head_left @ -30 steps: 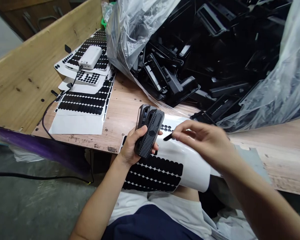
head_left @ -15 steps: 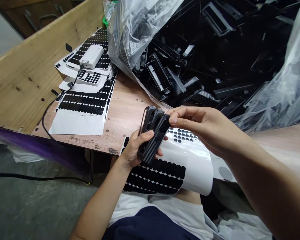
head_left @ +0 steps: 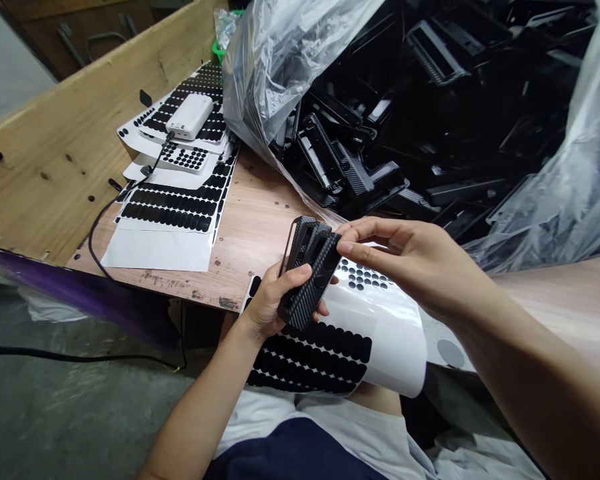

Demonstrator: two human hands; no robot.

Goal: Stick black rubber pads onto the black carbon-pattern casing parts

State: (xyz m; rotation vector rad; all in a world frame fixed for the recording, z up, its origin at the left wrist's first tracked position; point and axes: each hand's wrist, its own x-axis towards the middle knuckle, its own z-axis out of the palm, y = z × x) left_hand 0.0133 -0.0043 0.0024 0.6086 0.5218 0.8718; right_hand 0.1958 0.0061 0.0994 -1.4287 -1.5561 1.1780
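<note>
The left hand (head_left: 270, 297) clasps the black casings (head_left: 307, 297), tilted at the frame's centre, seemingly to steady them and leave their upper end clear for the right hand (head_left: 413, 260), whose nearly meeting fingertips touch there, anything between them indiscernible, above a sticker sheet (head_left: 393, 333).

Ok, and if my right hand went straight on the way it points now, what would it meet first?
Most likely the black textured part in your left hand: your right hand points at its upper end and seems to touch it, though depth is unclear.
</note>
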